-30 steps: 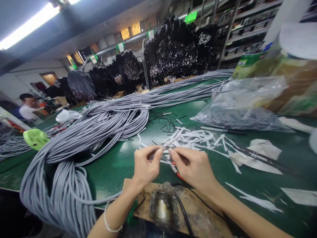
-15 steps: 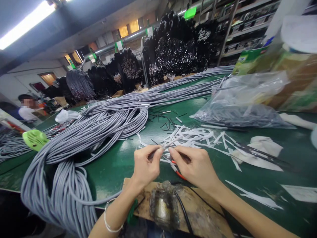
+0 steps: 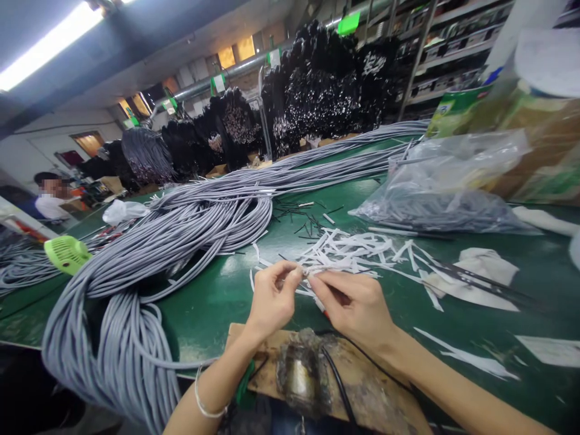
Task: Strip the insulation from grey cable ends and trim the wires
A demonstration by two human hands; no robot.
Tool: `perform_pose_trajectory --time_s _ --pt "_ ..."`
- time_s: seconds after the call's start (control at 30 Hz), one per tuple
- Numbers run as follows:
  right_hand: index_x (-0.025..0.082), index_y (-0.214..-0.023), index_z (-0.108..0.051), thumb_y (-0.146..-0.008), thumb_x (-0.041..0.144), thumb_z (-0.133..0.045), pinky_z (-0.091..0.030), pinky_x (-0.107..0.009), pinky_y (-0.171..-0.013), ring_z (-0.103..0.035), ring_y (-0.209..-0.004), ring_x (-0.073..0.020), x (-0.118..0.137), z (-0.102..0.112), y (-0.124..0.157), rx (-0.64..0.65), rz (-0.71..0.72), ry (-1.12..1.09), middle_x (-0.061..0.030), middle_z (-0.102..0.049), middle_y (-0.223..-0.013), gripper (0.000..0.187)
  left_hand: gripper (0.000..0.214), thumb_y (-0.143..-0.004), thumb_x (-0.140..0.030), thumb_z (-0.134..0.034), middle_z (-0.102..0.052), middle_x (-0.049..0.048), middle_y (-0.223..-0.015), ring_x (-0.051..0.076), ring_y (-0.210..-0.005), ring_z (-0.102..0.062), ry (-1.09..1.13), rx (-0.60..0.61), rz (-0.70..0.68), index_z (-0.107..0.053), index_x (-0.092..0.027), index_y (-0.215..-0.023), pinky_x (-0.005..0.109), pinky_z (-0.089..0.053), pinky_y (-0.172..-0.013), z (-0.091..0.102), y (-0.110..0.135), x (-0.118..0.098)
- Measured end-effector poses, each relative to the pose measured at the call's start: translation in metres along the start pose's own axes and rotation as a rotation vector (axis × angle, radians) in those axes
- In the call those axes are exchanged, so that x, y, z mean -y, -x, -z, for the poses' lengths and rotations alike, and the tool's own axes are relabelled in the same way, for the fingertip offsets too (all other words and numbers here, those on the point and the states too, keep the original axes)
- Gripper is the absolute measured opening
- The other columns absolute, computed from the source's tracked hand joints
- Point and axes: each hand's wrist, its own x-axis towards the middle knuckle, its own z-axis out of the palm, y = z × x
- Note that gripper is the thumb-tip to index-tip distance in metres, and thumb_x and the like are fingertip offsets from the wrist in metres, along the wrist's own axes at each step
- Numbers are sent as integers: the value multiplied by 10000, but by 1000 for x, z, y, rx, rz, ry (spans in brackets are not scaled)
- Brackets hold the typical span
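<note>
My left hand (image 3: 275, 300) is closed in a pinch, thumb against forefinger. Its fingertips meet those of my right hand (image 3: 356, 302), also pinched, over the near edge of a pile of white strips (image 3: 348, 249). Something small and pale shows between the fingertips, too small to name. From the large bundle of grey cables (image 3: 181, 241) on the left, a single grey cable (image 3: 190, 365) runs to my left forearm and disappears behind it. A red-handled tool (image 3: 325, 313) lies mostly hidden beneath my right hand.
A worn wooden board (image 3: 362, 386) bearing a grimy metal block (image 3: 299, 374) sits at the near edge. Scissors (image 3: 484, 284) lie on a pale cloth (image 3: 492, 266) to the right, before a clear bag (image 3: 435, 193). A green fan (image 3: 67, 254) stands left; a person (image 3: 52, 199) is beyond.
Both hands have shifted slightly, the left one a little to the right. My fingertips are closer together, and my right hand now covers more of the red-handled tool.
</note>
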Motion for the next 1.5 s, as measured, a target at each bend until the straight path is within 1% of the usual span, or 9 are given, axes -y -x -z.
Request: perform_pose_trajectory --time_s 0.2,0.4,0.53,0.7,0.93,1.13,1.27,1.43,1.5 --pt "155 -470 -433 -858 266 -405 -247 -171 -395 -302 -367 -39 -2 -3 -5 55 -106 -9 49 -354 -395 405 272 -749 -396 -533 -381 -46 -474 88 -474 -377 95 -43 46 -607 -135 -724 195 -312 -440 0 -1 1" --pt "151 -484 -477 -857 306 -407 -244 -180 -400 -305 -387 -47 -2 1 -6 100 -137 -61 40 -376 -411 410 371 -736 -499 -543 -296 -69 -478 53 -425 -235 207 49 110 -567 -131 -696 193 -207 -391 1 -1 -1" --pt "149 -502 -506 -856 330 -403 -259 -183 -408 -322 -398 -53 -2 5 -5 105 -182 -73 29 -410 -419 410 410 -726 -538 -542 -262 -80 -462 49 -409 -216 238 68 143 -570 -129 -722 192 -184 -384 2 -1 -1" --pt "147 -496 -511 -855 326 -402 -263 -183 -412 -324 -397 -52 -2 6 -6 87 -181 -55 28 -412 -417 416 386 -725 -506 -551 -377 -44 -485 65 -432 -290 132 -5 68 -615 -125 -719 198 -244 -394 1 0 -1" --pt "138 -482 -502 -845 280 -426 -253 -176 -409 -304 -388 -41 -2 6 -6 75 -123 -47 39 -385 -407 397 270 -761 -336 -525 -563 17 -575 82 -475 -403 -27 -54 -3 -664 -103 -763 194 -319 -437 0 2 -2" --pt "135 -496 -523 -841 291 -422 -252 -185 -411 -316 -393 -46 -3 7 -7 118 -170 -74 30 -411 -410 392 264 -773 -301 -503 -601 32 -596 85 -474 -428 -80 -87 -36 -676 -101 -769 185 -326 -428 0 2 -1" --pt "137 -496 -503 -829 303 -420 -254 -186 -415 -312 -405 -48 -4 7 -6 158 -219 -128 26 -407 -423 381 258 -786 -284 -497 -618 34 -613 76 -453 -413 -145 -50 -68 -678 -102 -796 184 -306 -417 1 3 -1" --pt "150 -504 -462 -816 383 -417 -288 -186 -419 -348 -437 -65 -8 3 -5 183 -405 -309 19 -392 -457 392 240 -799 -263 -486 -628 29 -620 81 -469 -432 -217 -38 -56 -669 -108 -810 186 -318 -438 -1 4 -2" --pt "152 -510 -462 -821 385 -409 -307 -185 -421 -374 -446 -71 -8 0 -4 171 -434 -372 12 -413 -474 393 235 -802 -259 -482 -619 22 -605 79 -463 -427 -238 -37 -56 -662 -110 -811 187 -311 -438 -2 4 -2"
